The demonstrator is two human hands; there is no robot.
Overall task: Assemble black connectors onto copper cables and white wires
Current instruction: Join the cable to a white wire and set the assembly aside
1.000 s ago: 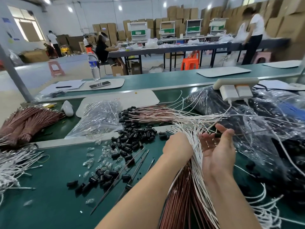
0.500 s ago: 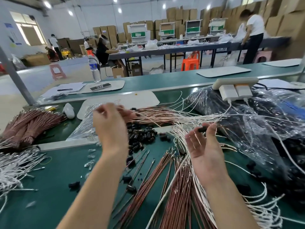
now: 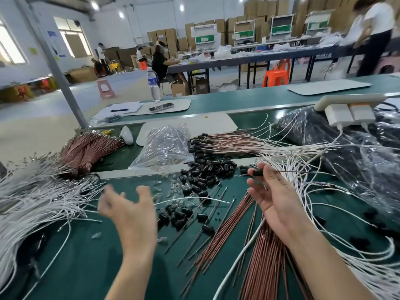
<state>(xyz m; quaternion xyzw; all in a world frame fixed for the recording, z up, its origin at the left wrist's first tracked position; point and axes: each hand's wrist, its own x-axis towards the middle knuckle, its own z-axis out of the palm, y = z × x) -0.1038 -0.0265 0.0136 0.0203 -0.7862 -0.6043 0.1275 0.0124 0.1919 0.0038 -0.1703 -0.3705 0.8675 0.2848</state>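
My right hand (image 3: pixel 273 197) is raised palm up and pinches a black connector (image 3: pixel 257 172) that sits on a thin cable running off to the right. My left hand (image 3: pixel 127 205) hovers blurred above the green mat, fingers spread and holding nothing. Loose black connectors (image 3: pixel 207 169) lie heaped between the hands and further back. Copper cables (image 3: pixel 266 252) fan out under my right forearm. White wires (image 3: pixel 36 200) pile up at the left, and more white wires (image 3: pixel 303 161) spread to the right. A finished row of cables with connectors (image 3: pixel 227 142) lies behind the heap.
A clear bag of small parts (image 3: pixel 166 146) lies behind the connectors. A bound copper bundle (image 3: pixel 86 148) sits at back left. Black plastic bags (image 3: pixel 357 152) with a white power strip (image 3: pixel 348 105) fill the right. A water bottle (image 3: pixel 154 84) stands on the far bench. People work behind.
My left hand swung down from near the back row of cables to low over the mat at the left. My right hand kept its pinch on the connector. The camera turned left.
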